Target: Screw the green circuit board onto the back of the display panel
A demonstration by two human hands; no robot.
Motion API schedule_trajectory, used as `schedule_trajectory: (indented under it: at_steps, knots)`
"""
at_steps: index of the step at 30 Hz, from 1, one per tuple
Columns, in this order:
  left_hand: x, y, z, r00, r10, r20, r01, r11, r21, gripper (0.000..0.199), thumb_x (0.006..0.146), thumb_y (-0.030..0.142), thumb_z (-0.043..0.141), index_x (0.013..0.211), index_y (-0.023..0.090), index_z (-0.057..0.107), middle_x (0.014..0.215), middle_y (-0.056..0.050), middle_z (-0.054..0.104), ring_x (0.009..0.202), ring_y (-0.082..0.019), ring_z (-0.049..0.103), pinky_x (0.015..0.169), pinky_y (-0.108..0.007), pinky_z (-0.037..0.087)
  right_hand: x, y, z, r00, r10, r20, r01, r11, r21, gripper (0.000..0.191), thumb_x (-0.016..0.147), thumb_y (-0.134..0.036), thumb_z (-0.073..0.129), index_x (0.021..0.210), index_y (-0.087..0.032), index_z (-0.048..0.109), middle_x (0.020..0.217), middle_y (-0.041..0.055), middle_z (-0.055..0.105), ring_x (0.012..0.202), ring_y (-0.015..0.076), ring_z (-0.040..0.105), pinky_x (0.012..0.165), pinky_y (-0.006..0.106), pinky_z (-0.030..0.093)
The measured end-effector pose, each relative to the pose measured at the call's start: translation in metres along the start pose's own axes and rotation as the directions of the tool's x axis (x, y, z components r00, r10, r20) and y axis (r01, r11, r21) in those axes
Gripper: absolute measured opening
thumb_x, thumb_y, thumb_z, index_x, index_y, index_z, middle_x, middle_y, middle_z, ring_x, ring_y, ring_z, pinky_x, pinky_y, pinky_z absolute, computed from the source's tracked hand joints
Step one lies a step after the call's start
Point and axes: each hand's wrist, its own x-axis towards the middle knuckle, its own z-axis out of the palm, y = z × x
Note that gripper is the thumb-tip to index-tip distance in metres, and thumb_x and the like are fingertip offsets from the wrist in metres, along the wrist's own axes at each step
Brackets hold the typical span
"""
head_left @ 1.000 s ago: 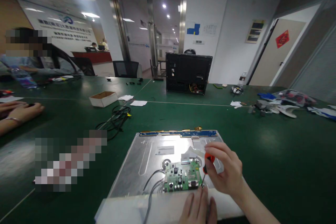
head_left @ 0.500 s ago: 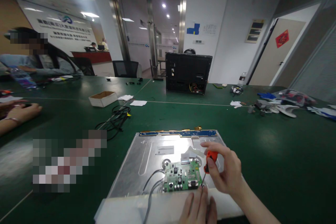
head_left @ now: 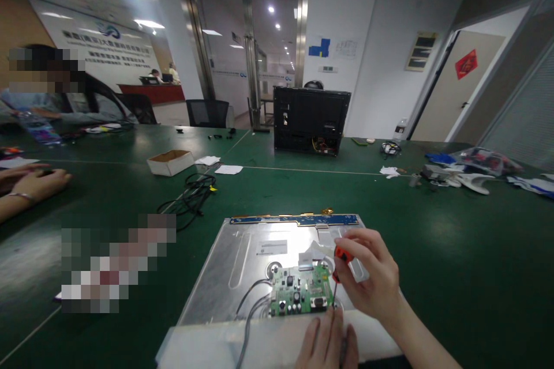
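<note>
A flat metal display panel point(head_left: 216, 277) lies on the green table, with a green circuit board point(head_left: 298, 291) on it. My right hand point(head_left: 372, 277) grips an orange-handled screwdriver point(head_left: 343, 255), whose shaft points down to the board's lower right corner. My left hand point(head_left: 326, 340) rests on the white foam strip point(head_left: 208, 346) along the panel's near edge, fingers extended, fingertips beside the screwdriver's tip. Two grey cables point(head_left: 250, 323) run from the board's left side. A blue circuit strip point(head_left: 298, 219) lines the panel's far edge.
Black cables point(head_left: 190, 199) and an open cardboard box point(head_left: 170, 163) lie to the left. A black monitor casing point(head_left: 310, 121) stands behind. Another person's hands point(head_left: 38, 187) are at the far left. Metal parts and bags point(head_left: 485, 160) sit at the right.
My right hand's fingers have shifted around the orange handle, and the screwdriver stands more upright. My left hand has stayed in place.
</note>
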Motion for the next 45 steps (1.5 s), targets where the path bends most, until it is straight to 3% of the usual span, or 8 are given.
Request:
schedule_trajectory:
  at_steps: [11, 21, 29, 34, 40, 45]
  knots:
    - [0.001, 0.001, 0.000, 1.000, -0.004, 0.002, 0.004, 1.000, -0.003, 0.013, 0.087, 0.018, 0.063, 0.100, 0.017, 0.062, 0.111, -0.009, 0.070, 0.105, -0.023, 0.065, 0.107, -0.042, 0.039, 0.001, 0.001, -0.001, 0.999, -0.036, 0.001, 0.036, 0.999, -0.007, 0.031, 0.080, -0.012, 0.061, 0.109, -0.020, 0.055, 0.093, 0.0085, 0.062, 0.082, 0.0198, 0.064, 0.067, 0.032, 0.055]
    - [0.000, 0.000, 0.002, 1.000, 0.008, -0.025, -0.009, 1.000, -0.014, 0.010, 0.089, 0.019, 0.061, 0.099, 0.017, 0.062, 0.110, -0.009, 0.070, 0.108, -0.024, 0.064, 0.108, -0.041, 0.037, -0.002, 0.001, -0.002, 1.000, -0.024, 0.019, 0.023, 0.999, 0.028, 0.034, 0.080, -0.008, 0.051, 0.112, -0.017, 0.053, 0.095, 0.0097, 0.067, 0.090, 0.0211, 0.066, 0.069, 0.032, 0.056]
    - [0.005, 0.000, -0.003, 1.000, -0.010, 0.028, 0.011, 1.000, -0.017, 0.010, 0.089, 0.017, 0.060, 0.098, 0.018, 0.062, 0.105, -0.005, 0.072, 0.101, -0.020, 0.067, 0.106, -0.036, 0.040, -0.002, 0.001, 0.002, 1.000, -0.013, 0.005, 0.012, 0.997, 0.075, 0.033, 0.080, -0.011, 0.058, 0.111, -0.019, 0.051, 0.088, 0.0065, 0.069, 0.079, 0.0187, 0.068, 0.065, 0.030, 0.056]
    - [0.006, 0.000, -0.005, 1.000, -0.015, 0.024, 0.015, 1.000, -0.017, 0.013, 0.087, 0.018, 0.062, 0.100, 0.018, 0.062, 0.107, -0.006, 0.072, 0.103, -0.021, 0.067, 0.105, -0.037, 0.039, -0.003, 0.001, -0.001, 1.000, 0.012, 0.013, -0.013, 0.999, 0.043, 0.036, 0.080, -0.013, 0.052, 0.115, -0.018, 0.049, 0.090, 0.0068, 0.070, 0.074, 0.0180, 0.068, 0.063, 0.029, 0.056]
    - [0.004, 0.000, -0.002, 1.000, -0.007, 0.014, 0.007, 1.000, -0.017, 0.011, 0.088, 0.019, 0.061, 0.100, 0.018, 0.062, 0.108, -0.006, 0.071, 0.104, -0.022, 0.066, 0.106, -0.039, 0.038, 0.002, 0.000, -0.005, 0.996, -0.035, 0.082, 0.025, 0.991, 0.128, 0.031, 0.081, -0.012, 0.045, 0.111, -0.017, 0.049, 0.093, 0.0095, 0.067, 0.091, 0.0216, 0.066, 0.068, 0.032, 0.054]
    - [-0.001, 0.000, 0.006, 0.999, 0.015, -0.032, -0.015, 1.000, -0.003, 0.011, 0.089, 0.020, 0.061, 0.099, 0.018, 0.062, 0.107, -0.007, 0.071, 0.107, -0.022, 0.065, 0.108, -0.040, 0.036, 0.000, 0.001, 0.000, 0.998, -0.031, 0.052, 0.029, 0.999, 0.030, 0.027, 0.081, -0.015, 0.056, 0.107, -0.019, 0.051, 0.086, 0.0067, 0.063, 0.076, 0.0186, 0.064, 0.059, 0.029, 0.052]
